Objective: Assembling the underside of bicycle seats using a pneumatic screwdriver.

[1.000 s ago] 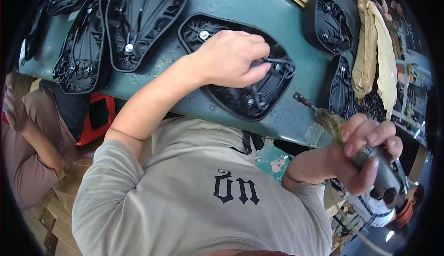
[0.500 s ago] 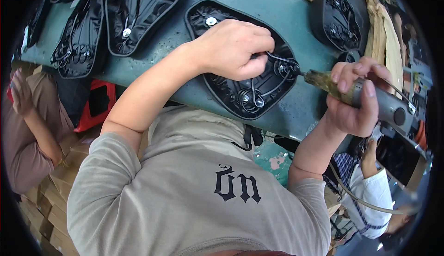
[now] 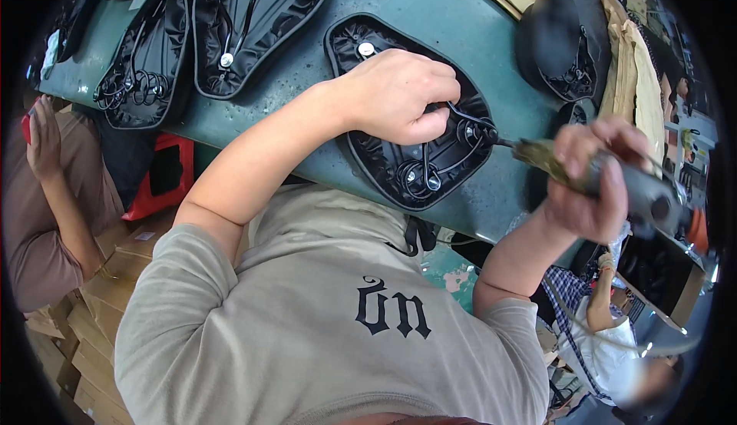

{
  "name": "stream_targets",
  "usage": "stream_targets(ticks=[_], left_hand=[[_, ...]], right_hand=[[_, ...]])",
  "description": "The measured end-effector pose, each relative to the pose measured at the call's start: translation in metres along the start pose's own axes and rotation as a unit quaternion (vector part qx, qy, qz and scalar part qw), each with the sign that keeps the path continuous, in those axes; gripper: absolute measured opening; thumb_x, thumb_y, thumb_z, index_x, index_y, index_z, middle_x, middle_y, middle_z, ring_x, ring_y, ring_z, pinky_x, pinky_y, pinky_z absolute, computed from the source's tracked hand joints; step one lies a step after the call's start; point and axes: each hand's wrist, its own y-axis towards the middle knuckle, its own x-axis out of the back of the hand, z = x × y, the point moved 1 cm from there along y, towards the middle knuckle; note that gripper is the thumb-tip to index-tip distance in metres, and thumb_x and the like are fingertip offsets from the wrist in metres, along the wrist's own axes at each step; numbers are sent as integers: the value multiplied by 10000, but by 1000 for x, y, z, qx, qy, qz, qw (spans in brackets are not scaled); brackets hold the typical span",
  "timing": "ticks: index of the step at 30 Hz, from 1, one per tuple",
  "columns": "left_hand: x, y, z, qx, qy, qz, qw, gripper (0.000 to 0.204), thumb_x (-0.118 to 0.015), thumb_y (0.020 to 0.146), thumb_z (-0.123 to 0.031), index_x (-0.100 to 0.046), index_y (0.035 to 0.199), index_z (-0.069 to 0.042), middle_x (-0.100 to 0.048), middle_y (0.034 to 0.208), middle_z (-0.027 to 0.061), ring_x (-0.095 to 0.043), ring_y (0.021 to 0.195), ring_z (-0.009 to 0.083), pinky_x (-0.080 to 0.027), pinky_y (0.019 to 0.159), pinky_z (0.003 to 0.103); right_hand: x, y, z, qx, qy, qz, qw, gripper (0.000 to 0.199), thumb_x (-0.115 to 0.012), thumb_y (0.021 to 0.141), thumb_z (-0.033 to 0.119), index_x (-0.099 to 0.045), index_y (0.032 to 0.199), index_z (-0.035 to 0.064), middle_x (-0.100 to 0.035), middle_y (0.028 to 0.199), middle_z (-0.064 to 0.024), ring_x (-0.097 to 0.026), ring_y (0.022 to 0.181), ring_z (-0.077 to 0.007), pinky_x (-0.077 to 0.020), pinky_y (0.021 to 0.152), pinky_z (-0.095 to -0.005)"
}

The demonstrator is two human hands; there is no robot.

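At frame centre, the left hand [image 3: 399, 96] grips the upturned black saddle's [image 3: 414, 160] wire rails; the right hand [image 3: 591, 179] (fist closed) clasps a power driver [image 3: 614, 181], its tip at the rail bolt.

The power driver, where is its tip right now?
In the head view, right of centre: the right hand holds the power driver, its tip at the right edge of the black saddle under the left hand.

The left hand [image 3: 399, 95] hides the saddle's [image 3: 414, 156] middle.

Black saddle [image 3: 414, 145] lies underside-up on the green table, wire rails exposed.
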Motion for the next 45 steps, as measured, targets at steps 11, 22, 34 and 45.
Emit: stream_targets(ticks=[11, 22, 34, 45], left_hand=[[38, -4, -17, -8, 74, 108, 991, 452, -678, 630, -77, -613, 1073, -16, -655, 1165, 177, -511, 1357, 408, -415, 1153, 493], [222, -37, -31, 239, 281, -271, 889, 351, -675, 722, -11, -672, 1073, -16, -711, 1105, 100, -628, 1226, 263, -487, 1031, 380], [412, -220, 151, 600, 478, -219, 603, 605, -770, 747, -349, -619, 1186, 38, -680, 1218, 295, -652, 1168, 440, -526, 985, 483], [363, -179, 93, 379, 549, -147, 730, 628, -749, 929, -334, -552, 1379, 57, -639, 1334, 260, -608, 1242, 418, -457, 1067, 444]], right_hand=[[61, -68, -21, -35, -213, -143, 966, 325, -610, 926, -68, -538, 1242, -47, -625, 1028, -155, -597, 708, -165, -506, 658, -303], [71, -72, -18, -26, -222, -181, 958, 491, -632, 928, -50, -470, 1391, -66, -605, 1053, -123, -594, 742, -157, -519, 709, -304], [81, -84, -25, 68, -177, -200, 961, 392, -581, 913, -93, -484, 1272, 33, -591, 1246, -226, -671, 884, -226, -545, 812, -356], [110, -75, -5, -223, -183, -446, 847, 407, -707, 885, 22, -499, 1222, -68, -633, 884, -122, -670, 639, -204, -568, 595, -340]])
